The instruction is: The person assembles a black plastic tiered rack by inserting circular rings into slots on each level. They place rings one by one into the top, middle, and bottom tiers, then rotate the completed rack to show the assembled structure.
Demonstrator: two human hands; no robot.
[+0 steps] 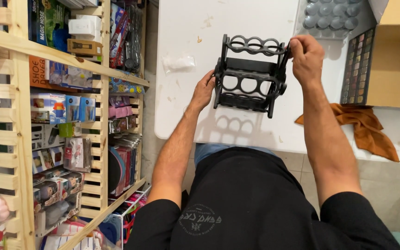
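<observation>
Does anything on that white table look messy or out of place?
A little. An orange cloth lies crumpled and hangs over the table's front edge, and a scrap of clear plastic sits loose. The black rack in both hands looks intact.

There is a single view, from a camera worn on the person's head. It looks steeply down and slightly forward over the person's own chest and both forearms onto the white table (237, 129), which fills the upper middle of the picture. The near edge of the table lies just beyond the person's body, and its far part runs out of the top of the frame. The camera is close enough that the arms span most of the picture's height. To the left of the table the view takes in a wooden shelf unit (19, 139) seen from above and aside; to the right of the table, a cardboard box (394, 60).
</observation>
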